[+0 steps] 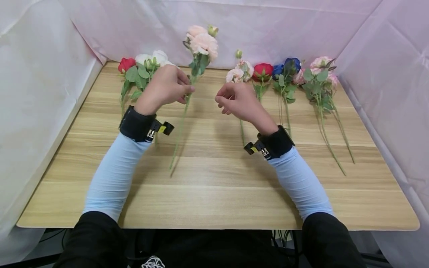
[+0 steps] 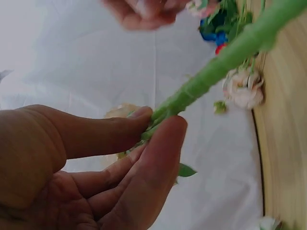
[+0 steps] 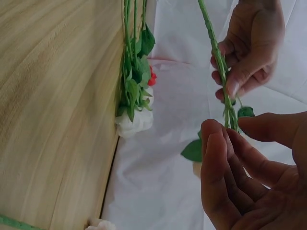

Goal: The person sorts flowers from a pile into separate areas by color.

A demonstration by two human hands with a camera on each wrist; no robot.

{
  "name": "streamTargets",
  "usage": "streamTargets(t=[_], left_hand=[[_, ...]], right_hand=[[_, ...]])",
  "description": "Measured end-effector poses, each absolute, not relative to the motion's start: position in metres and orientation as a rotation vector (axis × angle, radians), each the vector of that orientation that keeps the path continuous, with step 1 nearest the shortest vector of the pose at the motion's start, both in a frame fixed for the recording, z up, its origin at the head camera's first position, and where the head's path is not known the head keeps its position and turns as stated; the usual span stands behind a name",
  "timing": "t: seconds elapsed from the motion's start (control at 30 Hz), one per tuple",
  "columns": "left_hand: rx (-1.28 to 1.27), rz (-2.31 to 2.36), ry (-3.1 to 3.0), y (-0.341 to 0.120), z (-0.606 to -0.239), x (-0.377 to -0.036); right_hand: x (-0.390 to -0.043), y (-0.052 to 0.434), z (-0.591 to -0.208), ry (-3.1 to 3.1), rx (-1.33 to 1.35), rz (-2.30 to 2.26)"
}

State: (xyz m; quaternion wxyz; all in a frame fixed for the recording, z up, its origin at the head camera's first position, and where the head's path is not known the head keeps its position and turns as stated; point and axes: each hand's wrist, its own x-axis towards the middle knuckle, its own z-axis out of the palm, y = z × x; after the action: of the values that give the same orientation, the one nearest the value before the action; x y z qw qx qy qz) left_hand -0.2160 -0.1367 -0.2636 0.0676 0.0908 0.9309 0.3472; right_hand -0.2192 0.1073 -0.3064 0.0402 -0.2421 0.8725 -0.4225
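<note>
My left hand [image 1: 163,89] pinches the green stem [image 1: 181,128] of a pale pink artificial flower [image 1: 202,44] between thumb and fingers. The blooms and a small bud lean up against the backdrop, while the long stem slants down toward me. In the left wrist view, the thumb and fingertips [image 2: 178,129] close on the wrapped stem, partly hiding the bloom behind them. To the right, my right hand [image 1: 242,103] hovers with loosely bent fingers and nothing in its grasp. The head view shows it apart from the stem, though the right wrist view overlaps its fingertips [image 3: 215,139] with it.
At the back left of the wooden table [image 1: 214,204] lie red [image 1: 126,64] and white flowers [image 1: 160,57]. Across the back right are a pale pink spray [image 1: 234,75], a red flower [image 1: 263,70], blue flowers [image 1: 292,66] and pink ones [image 1: 321,66]. White cloth [image 1: 268,26] encloses the table.
</note>
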Motion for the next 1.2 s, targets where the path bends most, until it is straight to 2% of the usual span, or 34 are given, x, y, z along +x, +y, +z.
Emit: streamTargets(t=[0.43, 1.2], left_hand=[[0.383, 1.269, 2.737, -0.097, -0.283, -0.209], [0.502, 1.273, 2.876, -0.084, -0.286, -0.203]], right_hand=[[-0.209, 0.100, -0.309, 2.638, -0.747, -1.311], [-0.210, 0.096, -0.309, 2.506, -0.650, -1.515]])
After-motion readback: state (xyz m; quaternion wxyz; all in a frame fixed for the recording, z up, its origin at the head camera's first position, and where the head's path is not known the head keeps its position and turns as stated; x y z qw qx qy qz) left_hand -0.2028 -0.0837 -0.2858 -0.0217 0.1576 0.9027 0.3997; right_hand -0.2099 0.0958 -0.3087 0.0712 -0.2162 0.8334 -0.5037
